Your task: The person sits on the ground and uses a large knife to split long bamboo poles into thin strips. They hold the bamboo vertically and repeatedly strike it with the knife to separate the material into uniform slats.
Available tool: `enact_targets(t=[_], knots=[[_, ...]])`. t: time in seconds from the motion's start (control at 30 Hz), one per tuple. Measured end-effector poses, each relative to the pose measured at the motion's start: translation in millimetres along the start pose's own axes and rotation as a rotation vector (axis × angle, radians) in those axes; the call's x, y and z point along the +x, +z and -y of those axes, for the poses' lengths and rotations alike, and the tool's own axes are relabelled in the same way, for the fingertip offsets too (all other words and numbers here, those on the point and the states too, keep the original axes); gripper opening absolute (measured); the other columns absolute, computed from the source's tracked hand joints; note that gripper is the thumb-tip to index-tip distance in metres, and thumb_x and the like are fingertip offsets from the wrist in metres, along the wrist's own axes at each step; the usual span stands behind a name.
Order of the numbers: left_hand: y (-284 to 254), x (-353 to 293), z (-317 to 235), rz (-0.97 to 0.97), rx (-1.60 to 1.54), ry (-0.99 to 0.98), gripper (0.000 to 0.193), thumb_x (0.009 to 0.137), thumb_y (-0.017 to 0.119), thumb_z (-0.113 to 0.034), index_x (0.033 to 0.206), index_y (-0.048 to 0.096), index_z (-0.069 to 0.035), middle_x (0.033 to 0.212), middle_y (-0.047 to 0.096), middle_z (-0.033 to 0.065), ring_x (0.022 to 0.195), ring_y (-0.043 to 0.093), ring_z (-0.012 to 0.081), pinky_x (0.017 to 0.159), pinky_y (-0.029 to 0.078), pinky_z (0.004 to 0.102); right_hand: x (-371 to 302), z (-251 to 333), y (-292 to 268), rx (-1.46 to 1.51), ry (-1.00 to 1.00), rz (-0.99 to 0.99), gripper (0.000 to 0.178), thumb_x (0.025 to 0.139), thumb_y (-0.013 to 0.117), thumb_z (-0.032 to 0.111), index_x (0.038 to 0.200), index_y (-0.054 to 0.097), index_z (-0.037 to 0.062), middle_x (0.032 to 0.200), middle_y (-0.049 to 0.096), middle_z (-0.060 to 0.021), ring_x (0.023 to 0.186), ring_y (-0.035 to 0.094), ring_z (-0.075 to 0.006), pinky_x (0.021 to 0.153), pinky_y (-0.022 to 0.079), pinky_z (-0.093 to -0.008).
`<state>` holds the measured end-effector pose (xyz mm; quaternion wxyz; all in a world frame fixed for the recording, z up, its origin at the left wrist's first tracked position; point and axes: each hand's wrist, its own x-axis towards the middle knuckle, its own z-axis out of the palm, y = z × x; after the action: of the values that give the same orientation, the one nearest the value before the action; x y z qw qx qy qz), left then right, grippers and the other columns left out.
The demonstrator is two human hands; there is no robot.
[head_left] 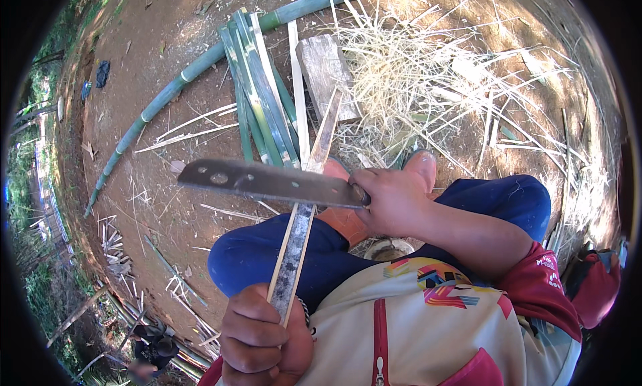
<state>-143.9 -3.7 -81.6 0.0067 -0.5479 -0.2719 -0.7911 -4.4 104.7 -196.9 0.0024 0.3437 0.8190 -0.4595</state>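
Observation:
My left hand is closed in a fist around the near end of a split bamboo strip, whose upper face is pale with dark mottling. From there the strip slants up and away between my knees. Its narrow far end reaches over a weathered wooden block. In my right hand is a machete with a broad dark blade and several holes. The blade points left and lies across the strip, hiding a short part of it. My right fingers cover most of the handle.
Left of the block lie green split bamboo pieces. A long bamboo pole curves behind them. Pale shavings are heaped to the right. My orange boots stand on the dirt. A red bag sits at far right.

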Motion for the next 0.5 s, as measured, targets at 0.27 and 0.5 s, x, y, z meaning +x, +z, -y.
enact_targets(t=[0.27,0.5], knots=[[1.8,-0.2,1.7,-0.028,-0.014,0.003,0.042,0.105,0.048,-0.047,0.077,0.042,-0.016,0.059,0.032,-0.0064,0.044,0.029,0.007,0.044,0.019,0.0274,-0.6,-2.1,3.5,0.027,-0.021,0.054,0.032,0.078,0.07,0.019,0.108,0.061,0.0087,0.089,0.069,-0.0159,0.083,0.069,-0.0379,0.072,0.053,-0.0494],[2.8,0.8,1.0,-0.021,0.002,0.003,0.041,0.104,0.049,-0.046,0.077,0.042,-0.016,0.059,0.032,-0.0065,0.044,0.029,0.0071,0.045,0.02,0.0278,-2.4,-3.3,7.4,0.049,-0.055,-0.021,0.033,0.077,0.072,0.018,0.107,0.061,0.0084,0.087,0.068,-0.0153,0.08,0.069,-0.0385,0.07,0.054,-0.049]])
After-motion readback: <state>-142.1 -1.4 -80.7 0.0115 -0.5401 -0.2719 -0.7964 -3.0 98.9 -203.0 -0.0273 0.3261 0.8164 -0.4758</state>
